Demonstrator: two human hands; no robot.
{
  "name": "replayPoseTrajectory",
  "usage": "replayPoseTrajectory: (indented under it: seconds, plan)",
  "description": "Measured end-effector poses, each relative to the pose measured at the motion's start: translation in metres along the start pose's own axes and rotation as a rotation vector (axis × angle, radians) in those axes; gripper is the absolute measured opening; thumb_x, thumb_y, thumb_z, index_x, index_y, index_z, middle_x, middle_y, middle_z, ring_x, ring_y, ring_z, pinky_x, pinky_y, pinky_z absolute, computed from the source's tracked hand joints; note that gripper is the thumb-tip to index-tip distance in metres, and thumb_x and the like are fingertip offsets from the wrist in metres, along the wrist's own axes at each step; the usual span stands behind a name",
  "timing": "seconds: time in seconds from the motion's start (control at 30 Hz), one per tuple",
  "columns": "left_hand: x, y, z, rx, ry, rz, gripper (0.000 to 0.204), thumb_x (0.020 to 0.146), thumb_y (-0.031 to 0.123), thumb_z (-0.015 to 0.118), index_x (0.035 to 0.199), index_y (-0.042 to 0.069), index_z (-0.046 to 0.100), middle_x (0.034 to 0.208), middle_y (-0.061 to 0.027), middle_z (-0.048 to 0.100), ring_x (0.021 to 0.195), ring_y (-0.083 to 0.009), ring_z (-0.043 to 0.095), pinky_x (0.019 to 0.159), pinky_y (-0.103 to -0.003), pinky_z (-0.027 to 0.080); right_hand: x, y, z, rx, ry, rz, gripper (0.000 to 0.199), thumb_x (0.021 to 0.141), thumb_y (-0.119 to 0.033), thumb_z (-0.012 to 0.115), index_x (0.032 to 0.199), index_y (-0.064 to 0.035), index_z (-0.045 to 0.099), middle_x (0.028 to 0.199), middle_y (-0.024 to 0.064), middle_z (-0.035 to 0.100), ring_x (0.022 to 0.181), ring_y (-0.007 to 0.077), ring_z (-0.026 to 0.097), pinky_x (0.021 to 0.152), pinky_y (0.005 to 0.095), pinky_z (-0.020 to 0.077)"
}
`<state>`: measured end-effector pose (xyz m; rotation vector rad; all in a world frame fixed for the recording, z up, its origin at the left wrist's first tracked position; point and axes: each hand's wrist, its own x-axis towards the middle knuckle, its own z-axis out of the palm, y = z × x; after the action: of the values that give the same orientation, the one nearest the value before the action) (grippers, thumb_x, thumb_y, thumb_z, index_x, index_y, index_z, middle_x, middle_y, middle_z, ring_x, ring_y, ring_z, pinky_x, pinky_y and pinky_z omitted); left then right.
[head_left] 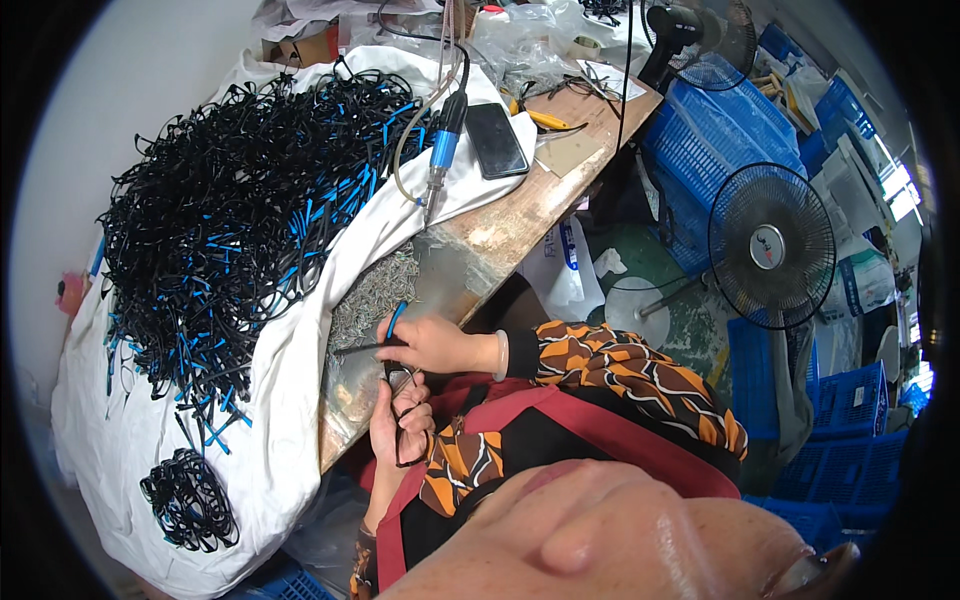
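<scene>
Close to my body at the table's near edge, my two hands work together on a black glasses frame (pixel 394 370). My left hand (pixel 401 420) is closed around its lower part, with dark rim showing between the fingers. From the right, my right hand (pixel 436 346) pinches a temple arm; a blue temple tip (pixel 397 318) sticks up past the fingers. Fingers partly hide where the parts meet. Just beyond the hands lies a heap of small metal pieces (pixel 372 295), perhaps screws. An electric screwdriver (pixel 445 150), blue and black, hangs above the table, untouched.
A large pile of black and blue glasses frames (pixel 240 220) covers a white cloth (pixel 290 400); a smaller bundle (pixel 190 500) sits nearer. A phone (pixel 497 140) and a yellow-handled tool (pixel 547 120) lie on the wooden table (pixel 500 235). A standing fan (pixel 770 245) and blue crates (pixel 715 130) stand right.
</scene>
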<state>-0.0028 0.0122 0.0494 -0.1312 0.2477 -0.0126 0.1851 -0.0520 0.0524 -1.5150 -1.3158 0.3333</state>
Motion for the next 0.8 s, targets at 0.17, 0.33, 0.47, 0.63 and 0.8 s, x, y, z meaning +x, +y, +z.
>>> replayPoseTrajectory:
  seconds: [0.17,0.33,0.47,0.63,0.8]
  plan:
    - [0.0,0.0,0.0,0.02,-0.031,-0.01,0.059,0.109,0.05,0.043,0.134,-0.003,0.048,0.098,-0.0077,0.052,0.062,-0.0104,0.045,0.054,-0.024,0.04,-0.004,0.001,-0.001,-0.059,-0.092,-0.043,0.031,0.098,-0.037,0.067,0.1,-0.006,0.064,0.076,0.0181,0.067,0.073,0.0416,0.067,0.064,0.0475,0.0525]
    - [0.002,-0.002,-0.001,0.096,-0.029,-0.005,0.061,0.109,0.054,0.042,0.133,-0.002,0.048,0.095,-0.0058,0.051,0.06,-0.0107,0.046,0.052,-0.025,0.04,-0.005,-0.007,-0.006,0.036,-0.044,-0.065,0.029,0.1,-0.032,0.066,0.093,-0.0031,0.065,0.07,0.0177,0.067,0.064,0.0393,0.067,0.058,0.0447,0.0523]
    - [0.002,-0.004,-0.004,0.131,0.046,0.052,0.064,0.108,0.057,0.04,0.133,-0.001,0.05,0.094,-0.0048,0.052,0.059,-0.0103,0.045,0.052,-0.025,0.04,-0.004,-0.007,-0.007,0.092,-0.123,0.065,0.019,0.094,-0.019,0.073,0.098,-0.0007,0.068,0.096,0.0089,0.07,0.071,0.034,0.067,0.064,0.0385,0.0525]
    - [0.003,-0.007,-0.003,0.232,0.099,0.068,0.064,0.107,0.06,0.04,0.135,0.003,0.052,0.093,-0.002,0.054,0.055,-0.0095,0.043,0.047,-0.025,0.039,0.0,0.006,-0.003,0.057,-0.061,-0.038,0.022,0.098,-0.027,0.069,0.106,-0.0074,0.063,0.08,0.0151,0.067,0.07,0.0363,0.068,0.064,0.0434,0.0529]
    - [0.004,-0.009,0.0,0.216,0.079,0.085,0.059,0.109,0.053,0.041,0.134,0.001,0.05,0.095,-0.0048,0.053,0.054,-0.0083,0.041,0.046,-0.022,0.036,0.0,0.007,-0.007,0.108,-0.03,-0.064,0.027,0.099,-0.028,0.068,0.109,-0.0039,0.06,0.072,0.015,0.066,0.064,0.0365,0.068,0.06,0.0438,0.0521]
